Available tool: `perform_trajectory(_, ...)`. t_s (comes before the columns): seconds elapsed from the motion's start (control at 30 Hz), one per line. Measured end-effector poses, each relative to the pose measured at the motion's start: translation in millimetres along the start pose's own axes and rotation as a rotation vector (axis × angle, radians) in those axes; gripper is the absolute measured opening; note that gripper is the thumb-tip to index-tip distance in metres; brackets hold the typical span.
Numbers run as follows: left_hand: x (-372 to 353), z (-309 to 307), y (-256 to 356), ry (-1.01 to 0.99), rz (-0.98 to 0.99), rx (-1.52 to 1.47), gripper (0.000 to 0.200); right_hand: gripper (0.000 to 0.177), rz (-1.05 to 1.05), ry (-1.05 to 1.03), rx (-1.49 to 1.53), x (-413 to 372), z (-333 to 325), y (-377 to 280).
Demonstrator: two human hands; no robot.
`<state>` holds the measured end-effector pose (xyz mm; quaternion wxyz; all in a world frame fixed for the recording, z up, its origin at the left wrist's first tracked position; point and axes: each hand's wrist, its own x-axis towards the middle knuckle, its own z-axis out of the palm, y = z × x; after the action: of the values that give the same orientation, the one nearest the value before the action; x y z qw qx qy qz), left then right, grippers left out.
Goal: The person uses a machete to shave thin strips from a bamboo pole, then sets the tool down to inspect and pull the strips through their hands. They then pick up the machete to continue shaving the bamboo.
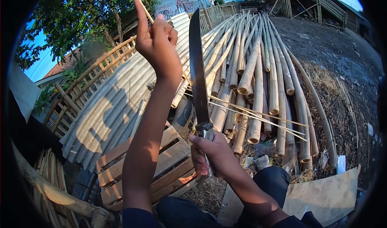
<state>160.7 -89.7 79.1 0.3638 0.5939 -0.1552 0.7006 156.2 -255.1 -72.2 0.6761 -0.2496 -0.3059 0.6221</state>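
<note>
My left hand (159, 40) is raised at the upper left, its index finger stretched out and the other fingers curled around a thin bamboo strip (144, 6). The strip slants from the top edge down behind the hand, and part of it is hidden. My right hand (213, 153) grips the handle of a machete (197, 67) in front of my lap. Its long dark blade points upward, to the right of my left forearm, apart from the strip. Several thin split strips (262, 117) lie across the pole ends beyond the machete.
Long bamboo poles (252, 83) lie stacked ahead. Left of them are corrugated sheets (109, 107), a bamboo fence (96, 73) and a wooden slatted pallet (161, 163). Split bamboo pieces (56, 179) lie at the lower left. A flat board (322, 193) rests on the ground at the lower right.
</note>
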Motion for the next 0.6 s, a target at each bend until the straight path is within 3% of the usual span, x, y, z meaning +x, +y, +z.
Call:
perform_trajectory(0.1, -0.1, 0.4, 5.5, -0.126, 0.052, 0.066, 0.057, 0.023, 0.179, 0.129, 0.127, -17.7, -23.1, 32.5)
perform_trajectory(0.27, 0.1, 6.0, 12.8, -0.221, -0.024, 0.148, 0.055, 0.021, 0.232, 0.118, 0.121, -14.4, -28.9, 25.0)
perform_trajectory(0.37, 19.3, -23.2, 21.5, -0.053, 0.060, 0.285, 0.045, 0.018, 0.029, 0.058, -0.197, -1.7, -36.0, 12.7)
perform_trajectory(0.47, 67.6, -79.6, 55.8, 0.161, 0.153, 0.485, 0.034, 0.017, -0.054, 0.119, -0.218, -11.8, -46.3, 3.0)
perform_trajectory(0.6, 110.8, -168.8, 143.1, 0.314, 0.461, 0.783, 0.033, 0.015, -0.031, 0.176, -0.089, -25.7, -60.3, -1.5)
